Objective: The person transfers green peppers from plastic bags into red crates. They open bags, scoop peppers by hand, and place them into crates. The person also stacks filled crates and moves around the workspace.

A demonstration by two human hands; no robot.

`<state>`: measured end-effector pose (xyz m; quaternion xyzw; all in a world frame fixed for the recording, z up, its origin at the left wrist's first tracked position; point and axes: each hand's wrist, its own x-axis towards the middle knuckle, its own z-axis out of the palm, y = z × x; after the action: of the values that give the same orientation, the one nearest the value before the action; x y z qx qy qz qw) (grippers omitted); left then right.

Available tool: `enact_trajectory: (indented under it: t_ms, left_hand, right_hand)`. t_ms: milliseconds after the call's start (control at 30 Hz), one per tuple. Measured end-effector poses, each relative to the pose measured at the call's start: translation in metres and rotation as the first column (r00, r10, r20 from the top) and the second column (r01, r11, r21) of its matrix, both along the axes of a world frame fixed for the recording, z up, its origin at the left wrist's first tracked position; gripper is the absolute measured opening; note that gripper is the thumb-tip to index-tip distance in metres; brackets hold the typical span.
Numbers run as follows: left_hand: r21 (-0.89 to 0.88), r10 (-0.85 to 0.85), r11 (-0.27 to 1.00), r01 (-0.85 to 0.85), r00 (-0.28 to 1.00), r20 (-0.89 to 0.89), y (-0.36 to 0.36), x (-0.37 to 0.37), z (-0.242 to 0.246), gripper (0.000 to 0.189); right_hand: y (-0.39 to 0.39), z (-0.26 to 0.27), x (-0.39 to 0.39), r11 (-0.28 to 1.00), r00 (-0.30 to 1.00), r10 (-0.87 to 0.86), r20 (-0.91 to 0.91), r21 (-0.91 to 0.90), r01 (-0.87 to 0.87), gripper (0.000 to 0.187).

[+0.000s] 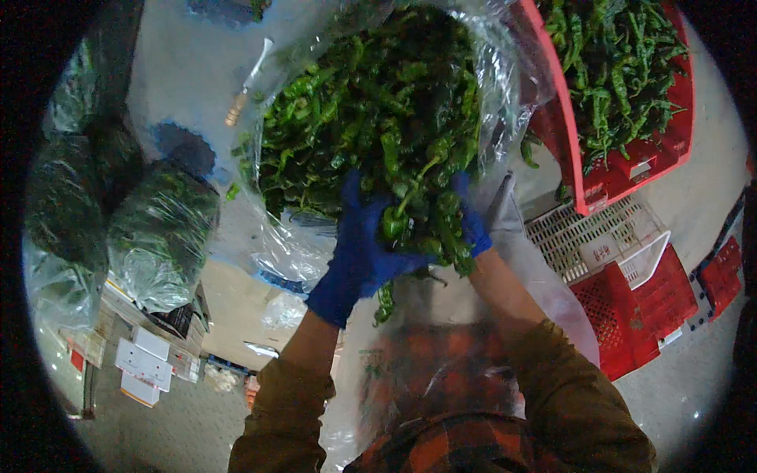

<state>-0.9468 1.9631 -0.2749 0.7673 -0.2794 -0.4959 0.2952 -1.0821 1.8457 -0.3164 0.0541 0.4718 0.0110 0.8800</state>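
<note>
Between them, my left hand [361,248] and my right hand [473,227], both in blue gloves, hold a heap of long green peppers [396,222]. The fingers of both hands are partly hidden by the peppers. One pepper [384,304] hangs below my left hand. Just beyond my hands, a large clear plastic bag [500,88] lies with its mouth spread wide, full of green peppers [366,106]. Some of the bag's film [290,248] bunches up left of my left wrist.
A red plastic crate [568,112] of green peppers stands at the right, over a white slatted crate [591,236] and red crates [639,313]. Filled plastic bags [165,230] stand at the left. A wooden-handled tool [238,109] and a loose pepper [232,191] lie left of the bag.
</note>
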Motion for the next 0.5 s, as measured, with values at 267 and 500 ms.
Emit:
enact_trajectory:
  t_ms: [267,500]
  left_hand:
    - [0.095,0.074,0.993,-0.067,0.994,-0.079,-0.055,0.04,0.137,0.082]
    - [0.181,0.313,0.948,-0.262,0.868,-0.385,-0.18,0.012,0.197,0.085]
  right_hand:
    - [-0.009,0.06,0.034,0.992,0.968,-0.038,0.247,0.123,0.008,0.064]
    - [-0.125,0.112,0.009,0.962,0.903,-0.262,0.341,0.021,0.272,0.048]
